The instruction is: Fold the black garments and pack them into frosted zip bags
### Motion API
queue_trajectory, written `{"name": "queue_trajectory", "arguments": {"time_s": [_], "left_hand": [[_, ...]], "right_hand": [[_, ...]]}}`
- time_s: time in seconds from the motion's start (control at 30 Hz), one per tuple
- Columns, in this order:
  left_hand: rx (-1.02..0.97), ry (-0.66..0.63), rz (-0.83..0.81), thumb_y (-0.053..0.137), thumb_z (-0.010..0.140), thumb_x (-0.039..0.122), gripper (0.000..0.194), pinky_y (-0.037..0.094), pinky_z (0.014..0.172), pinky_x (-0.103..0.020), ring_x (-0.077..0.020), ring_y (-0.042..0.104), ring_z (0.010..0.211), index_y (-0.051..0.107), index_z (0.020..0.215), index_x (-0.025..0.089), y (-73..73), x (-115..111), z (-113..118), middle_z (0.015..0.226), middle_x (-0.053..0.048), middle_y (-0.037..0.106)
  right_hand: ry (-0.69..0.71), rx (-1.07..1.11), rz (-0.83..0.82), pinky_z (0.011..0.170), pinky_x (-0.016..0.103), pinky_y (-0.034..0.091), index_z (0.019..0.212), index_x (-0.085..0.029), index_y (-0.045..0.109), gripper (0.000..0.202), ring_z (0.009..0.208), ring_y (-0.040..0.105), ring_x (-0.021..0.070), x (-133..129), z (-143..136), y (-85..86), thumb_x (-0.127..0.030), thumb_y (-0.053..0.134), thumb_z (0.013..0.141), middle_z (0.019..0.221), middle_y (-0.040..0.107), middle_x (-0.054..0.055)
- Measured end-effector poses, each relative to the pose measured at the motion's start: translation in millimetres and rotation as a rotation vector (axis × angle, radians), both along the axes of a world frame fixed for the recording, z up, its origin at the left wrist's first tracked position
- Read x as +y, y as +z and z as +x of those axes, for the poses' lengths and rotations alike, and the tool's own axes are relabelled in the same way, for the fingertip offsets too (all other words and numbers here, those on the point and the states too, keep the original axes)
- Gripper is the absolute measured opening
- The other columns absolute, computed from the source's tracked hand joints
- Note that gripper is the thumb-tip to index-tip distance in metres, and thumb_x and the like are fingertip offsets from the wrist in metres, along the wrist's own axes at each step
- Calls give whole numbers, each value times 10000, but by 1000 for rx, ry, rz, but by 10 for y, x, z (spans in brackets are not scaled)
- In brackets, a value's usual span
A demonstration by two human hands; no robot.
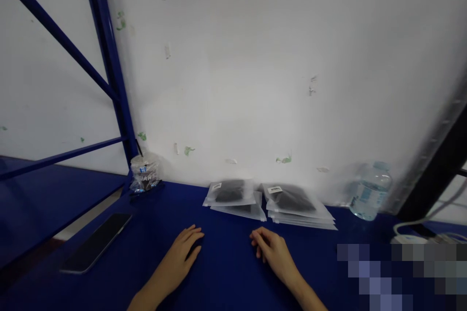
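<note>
My left hand (178, 257) lies on the blue tabletop (226, 272) with its fingers stretched out, and it holds nothing. To its right, my right hand (273, 252) rests with fingers loosely curled in; I see nothing in them. Beyond the hands, near the wall, lie two stacks of frosted zip bags with dark, folded-looking contents. The left stack (233, 193) and the right stack (295, 201) each carry a small white barcode label on top. Neither hand touches the bags; my right hand is just in front of the right stack.
At left lies a dark phone (98, 243). A plastic-wrapped cup (144, 172) with a straw stands at the back left, beside eyeglasses (146, 190). At the back right are a clear water bottle (371, 192) and a white cable (434, 216). Blue rack posts (109, 58) rise at left.
</note>
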State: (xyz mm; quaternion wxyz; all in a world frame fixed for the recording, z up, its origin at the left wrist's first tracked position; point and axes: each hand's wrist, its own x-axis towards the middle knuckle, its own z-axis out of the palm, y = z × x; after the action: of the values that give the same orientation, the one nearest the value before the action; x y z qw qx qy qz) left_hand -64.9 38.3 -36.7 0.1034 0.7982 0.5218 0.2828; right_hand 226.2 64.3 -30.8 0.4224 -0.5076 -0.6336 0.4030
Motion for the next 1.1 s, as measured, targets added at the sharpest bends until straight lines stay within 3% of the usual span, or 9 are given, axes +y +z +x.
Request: {"name": "queue_trajectory", "arguments": {"time_s": [0.37, 0.57, 0.73, 0.83, 0.97, 1.03, 1.1], "left_hand": [[-10, 3, -5, 426, 931, 296, 325, 350, 1075, -474, -221, 409, 1295, 542, 1234, 298, -5, -15, 6, 1307, -6, 558], [-33, -13, 7, 432, 930, 294, 320, 338, 1078, -496, -232, 417, 1288, 544, 1229, 296, -3, -20, 8, 1299, -14, 563], [-69, -9, 11, 443, 918, 265, 301, 313, 1091, -495, -226, 423, 1283, 562, 1194, 291, -57, -15, 10, 1286, -12, 571], [-62, 33, 0, 451, 911, 281, 348, 351, 1068, -476, -235, 429, 1279, 507, 1254, 293, -39, -1, 13, 1312, -30, 547], [-2, 211, 163, 454, 885, 219, 619, 283, 1095, -500, -257, 290, 1358, 192, 1445, 261, 147, -88, 19, 1459, -67, 368], [67, 212, 263, 458, 882, 205, 699, 188, 1123, -531, -267, 182, 1393, 83, 1470, 258, 249, -244, 35, 1507, -53, 279], [122, 136, 274, 466, 893, 233, 704, 178, 1125, -541, -279, 164, 1395, 71, 1474, 279, 288, -473, 73, 1516, -28, 260]], "right_hand": [[-48, -32, 3, 360, 185, 366, 772, -190, 628, 338, 427, 531, 89, 18, -22, -48, -496, 490, 807, 631, 619, -10], [-175, 166, -139, 280, 199, 358, 730, -177, 606, 275, 338, 535, 112, 256, -267, 95, -449, 627, 691, 547, 602, -14], [-200, 326, -214, 377, 221, 478, 722, -159, 563, 382, 476, 637, 146, 643, -617, 235, -539, 594, 701, 671, 666, 68], [-222, 428, -208, 487, 220, 533, 705, -178, 528, 379, 664, 687, 172, 723, -772, 269, -553, 577, 708, 750, 675, 79], [-139, 533, -184, 742, 231, 553, 773, -190, 543, 306, 956, 658, 183, 536, -787, 352, -493, 569, 742, 889, 665, 52], [-44, 544, -219, 748, 269, 557, 774, -182, 562, 288, 925, 670, 201, 351, -706, 402, -464, 601, 730, 870, 660, 46], [58, 526, -282, 675, 287, 565, 742, -167, 572, 289, 789, 695, 203, 157, -598, 427, -447, 639, 709, 779, 653, 38]]}}
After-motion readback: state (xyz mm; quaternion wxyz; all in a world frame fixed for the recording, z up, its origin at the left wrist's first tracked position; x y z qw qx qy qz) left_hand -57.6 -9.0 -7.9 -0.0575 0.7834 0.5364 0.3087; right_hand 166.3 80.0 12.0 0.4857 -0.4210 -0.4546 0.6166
